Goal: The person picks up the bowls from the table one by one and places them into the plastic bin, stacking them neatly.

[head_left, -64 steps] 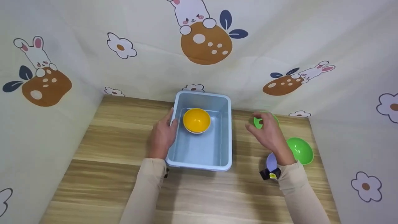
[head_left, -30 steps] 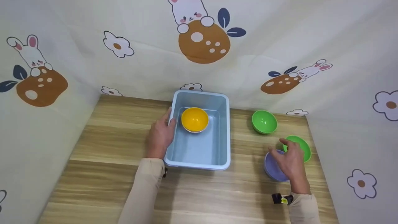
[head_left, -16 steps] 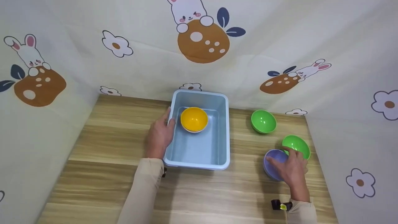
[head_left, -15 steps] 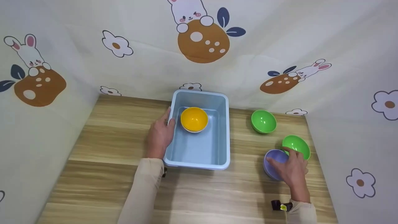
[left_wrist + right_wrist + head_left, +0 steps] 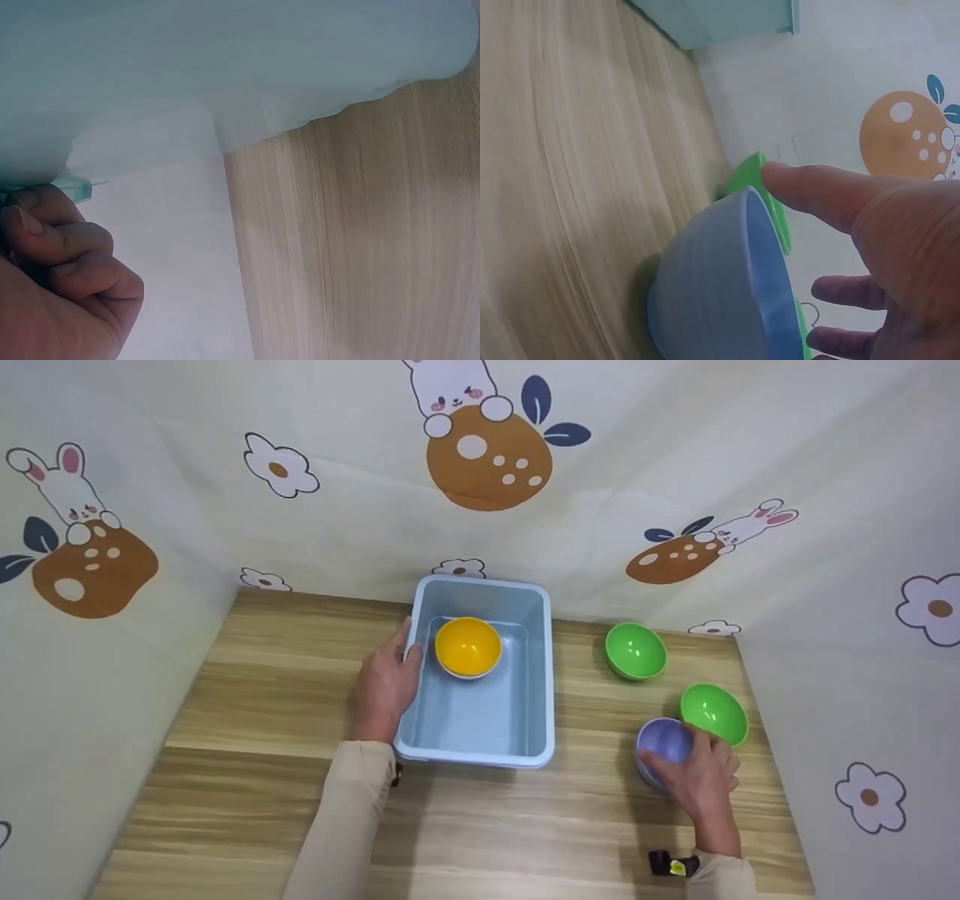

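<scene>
My left hand (image 5: 384,688) holds the left rim of a light blue plastic bin (image 5: 480,756); in the left wrist view its fingers (image 5: 97,274) curl in under the rim. A yellow bowl (image 5: 469,646) sits inside the bin, with a white edge showing beneath it. At the right, my right hand (image 5: 701,780) hovers at a purple bowl (image 5: 663,736), thumb and fingers spread over its rim. In the right wrist view the thumb (image 5: 817,191) reaches out straight above that bowl's edge, apart from it. The far side of the purple bowl's grip area is hidden by the hand.
One green bowl (image 5: 636,651) stands near the back wall, and another green bowl (image 5: 714,714) stands right beside the purple one. Patterned cloth (image 5: 360,525) closes off the back and both sides of the wood-grain table (image 5: 255,690).
My right hand has come away from the rear green bowl, moved toward me to the purple bowl and lowered onto its rim. The left hand stays on the bin.
</scene>
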Motion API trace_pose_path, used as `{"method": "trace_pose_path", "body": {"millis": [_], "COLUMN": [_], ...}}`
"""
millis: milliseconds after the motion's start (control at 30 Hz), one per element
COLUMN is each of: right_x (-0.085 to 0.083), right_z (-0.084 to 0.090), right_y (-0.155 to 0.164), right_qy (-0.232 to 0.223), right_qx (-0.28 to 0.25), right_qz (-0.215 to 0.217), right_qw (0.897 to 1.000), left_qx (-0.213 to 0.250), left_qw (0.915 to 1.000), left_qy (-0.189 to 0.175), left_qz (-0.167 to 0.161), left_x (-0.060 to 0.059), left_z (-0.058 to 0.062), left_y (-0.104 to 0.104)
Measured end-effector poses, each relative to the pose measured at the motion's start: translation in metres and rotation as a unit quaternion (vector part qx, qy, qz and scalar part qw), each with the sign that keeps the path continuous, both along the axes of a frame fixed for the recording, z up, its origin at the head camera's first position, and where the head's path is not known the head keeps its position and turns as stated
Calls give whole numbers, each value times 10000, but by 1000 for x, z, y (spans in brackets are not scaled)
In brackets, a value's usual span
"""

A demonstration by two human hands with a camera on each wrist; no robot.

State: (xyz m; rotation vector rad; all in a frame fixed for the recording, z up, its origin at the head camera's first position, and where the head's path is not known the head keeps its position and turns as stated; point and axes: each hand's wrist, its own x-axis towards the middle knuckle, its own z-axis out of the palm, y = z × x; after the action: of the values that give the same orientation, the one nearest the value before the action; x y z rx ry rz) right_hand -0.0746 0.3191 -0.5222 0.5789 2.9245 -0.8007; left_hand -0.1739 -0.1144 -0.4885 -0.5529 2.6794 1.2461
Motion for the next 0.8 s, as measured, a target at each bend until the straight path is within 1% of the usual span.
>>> {"method": "trace_pose_path", "body": {"millis": [233,367,433,600,700,800], "right_x": [1,0,0,-3,-5,-6], "right_z": [-3,-4,-4,-7,-8,-11], "right_y": [-5,-8,-9,-11,-12,-12], "right_qy": [64,-28,-47,-49,-73,-205], "right_qx": [91,98,94,-4,-115,-198], "right_qz": [-31,8,55,161,214,325], "right_qw": [9999,9999,9999,9999,9997,9991], "left_qx": [-28,-20,-39,-23,-1,3], "left_qw": [10000,10000,10000,9997,9998,9999], "left_qy": [-4,-53,37,228,206,156], "left_qz": [-12,-20,-24,-48,-33,-24], "left_x": [1,1,1,1,1,1], "left_z": [0,1,0,-1,0,0], "left_y": [0,0,0,-1,0,0]}}
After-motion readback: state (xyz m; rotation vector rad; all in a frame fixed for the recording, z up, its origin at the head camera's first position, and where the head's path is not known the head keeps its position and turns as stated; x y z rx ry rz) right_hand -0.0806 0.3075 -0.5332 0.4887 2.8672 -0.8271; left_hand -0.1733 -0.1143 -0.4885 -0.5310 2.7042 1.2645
